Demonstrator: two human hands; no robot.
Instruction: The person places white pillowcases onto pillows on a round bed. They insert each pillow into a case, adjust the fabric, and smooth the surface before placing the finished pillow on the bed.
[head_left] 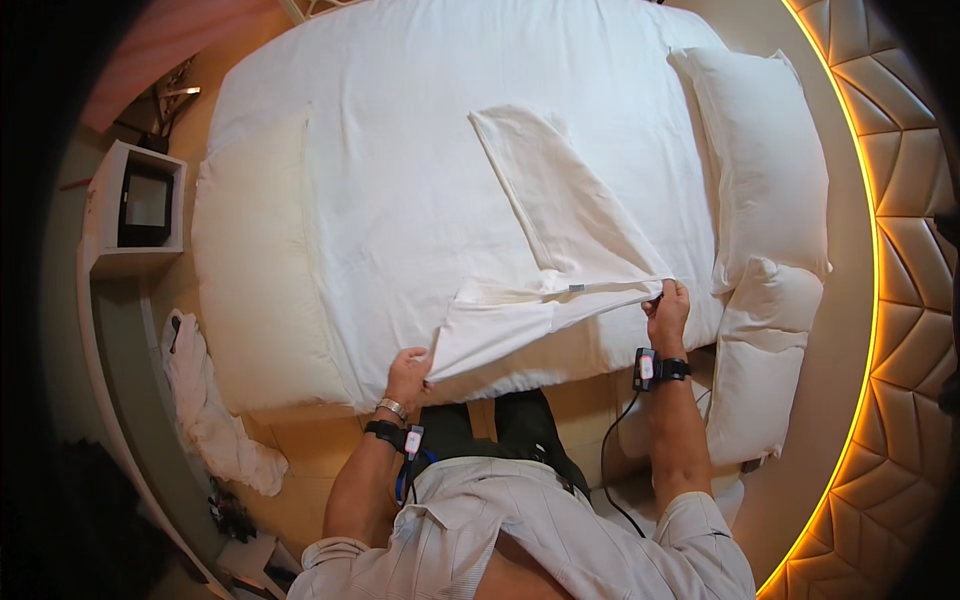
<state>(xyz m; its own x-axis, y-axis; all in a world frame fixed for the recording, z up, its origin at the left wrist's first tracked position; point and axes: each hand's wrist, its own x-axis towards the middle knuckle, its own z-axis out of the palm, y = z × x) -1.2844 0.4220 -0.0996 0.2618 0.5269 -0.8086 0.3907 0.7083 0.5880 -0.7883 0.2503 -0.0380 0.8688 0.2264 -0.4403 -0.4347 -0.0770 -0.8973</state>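
Note:
A white pillowcase lies partly spread over the white bed, its far end angled away from me. Its near edge is stretched between my hands, with a small tag showing at the seam. My left hand pinches one corner over the bed's near edge. At the other corner, farther right and a little higher, my right hand is closed on the cloth. The edge gapes slightly between the two hands.
White pillows rest along the right side, beside a padded wall with a glowing light strip. A cream folded cover lies across the bed's left end. Crumpled white cloth is on the floor near a shelf unit.

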